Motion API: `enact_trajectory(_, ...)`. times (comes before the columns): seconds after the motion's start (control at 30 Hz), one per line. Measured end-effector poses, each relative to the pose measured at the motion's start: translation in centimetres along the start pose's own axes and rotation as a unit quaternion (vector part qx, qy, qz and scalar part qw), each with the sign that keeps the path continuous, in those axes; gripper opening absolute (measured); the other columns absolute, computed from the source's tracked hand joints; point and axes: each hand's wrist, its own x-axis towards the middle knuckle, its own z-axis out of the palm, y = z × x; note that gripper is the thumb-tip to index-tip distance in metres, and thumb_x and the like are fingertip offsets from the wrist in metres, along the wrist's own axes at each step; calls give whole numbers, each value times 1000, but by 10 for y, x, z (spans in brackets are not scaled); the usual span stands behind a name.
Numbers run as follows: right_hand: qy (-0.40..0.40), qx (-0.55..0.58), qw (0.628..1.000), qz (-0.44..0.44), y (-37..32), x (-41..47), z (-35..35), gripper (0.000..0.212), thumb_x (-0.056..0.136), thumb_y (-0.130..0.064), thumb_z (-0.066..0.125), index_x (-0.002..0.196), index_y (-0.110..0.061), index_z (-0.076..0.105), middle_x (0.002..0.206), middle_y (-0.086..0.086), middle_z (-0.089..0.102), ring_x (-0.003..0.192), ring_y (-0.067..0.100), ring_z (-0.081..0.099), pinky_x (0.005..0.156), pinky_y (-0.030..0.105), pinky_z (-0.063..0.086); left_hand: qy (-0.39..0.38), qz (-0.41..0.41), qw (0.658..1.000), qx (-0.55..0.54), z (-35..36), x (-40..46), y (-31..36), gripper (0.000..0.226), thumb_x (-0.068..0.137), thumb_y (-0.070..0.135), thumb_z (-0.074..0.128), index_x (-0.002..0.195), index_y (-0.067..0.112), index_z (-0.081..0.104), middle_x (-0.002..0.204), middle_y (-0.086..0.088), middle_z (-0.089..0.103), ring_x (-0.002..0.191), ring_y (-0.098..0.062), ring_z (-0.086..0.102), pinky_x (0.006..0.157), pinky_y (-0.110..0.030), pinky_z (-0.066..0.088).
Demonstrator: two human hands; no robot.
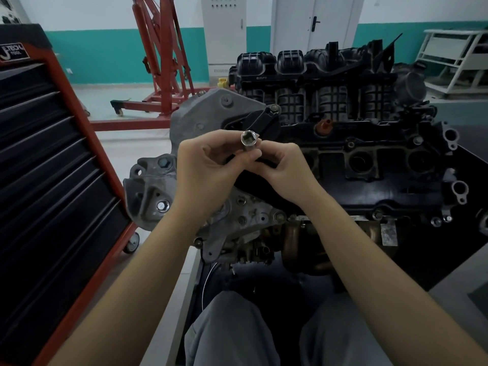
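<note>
A silver socket point(247, 138) with a hexagonal opening points up toward the camera. My left hand point(208, 165) grips its shaft with curled fingers. My right hand point(282, 167) pinches the lower part of the same tool from the right; what lies under the fingers is hidden. Both hands hover over the left end of a car engine point(369, 165) that stands in front of me. A black ratchet-like handle point(261, 118) sits on a bolt just behind the socket.
A red and black tool cabinet point(52, 167) with several drawers stands on castors at the left. A red engine hoist point(161, 62) stands behind it on the floor. A white rack point(454, 59) is at the far right. My grey-trousered knees point(237, 331) are below.
</note>
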Motion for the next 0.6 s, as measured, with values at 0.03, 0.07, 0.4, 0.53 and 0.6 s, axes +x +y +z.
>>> enact_trajectory(0.03, -9, 3, 1000, 5, 0, 0, 0, 23, 85, 4, 67, 108, 4, 68, 102, 14, 72, 101, 21, 68, 94, 40, 52, -12, -6, 1000, -15, -1, 0, 0, 29, 76, -9, 74, 101, 4, 69, 92, -4, 72, 88, -15, 72, 83, -26, 56)
enact_trajectory(0.07, -11, 8, 1000, 10, 0, 1, -1, 22, 85, 5, 67, 107, 4, 68, 102, 15, 71, 100, 23, 68, 93, 42, 52, -23, -8, 999, -22, -1, 0, 0, 30, 76, -10, 73, 103, 2, 68, 94, -7, 72, 89, -17, 71, 84, -28, 56)
enact_trajectory(0.4, -70, -42, 997, 1, -3, 8, -5, 26, 88, 3, 63, 113, -4, 66, 105, 10, 71, 104, 17, 66, 96, 40, 51, 4, -1, 1000, -20, -1, 0, 2, 33, 77, -13, 71, 106, 0, 67, 95, -10, 71, 90, -18, 71, 86, -30, 56)
enact_trajectory(0.53, -44, -47, 998, 2, -1, 6, -6, 16, 84, -2, 70, 99, -6, 71, 94, 4, 73, 93, 12, 69, 88, 33, 53, -25, -6, 1000, -10, -2, -1, 3, 32, 75, -11, 74, 104, 2, 69, 94, -11, 72, 91, -19, 71, 85, -30, 56)
enact_trajectory(0.6, -20, -38, 999, 5, 0, 4, -4, 14, 80, -4, 74, 94, -2, 72, 90, 5, 73, 88, 12, 70, 84, 30, 54, -14, 1, 1000, 15, 0, -2, 3, 30, 72, -6, 78, 98, 5, 70, 90, -5, 73, 86, -14, 72, 81, -25, 56)
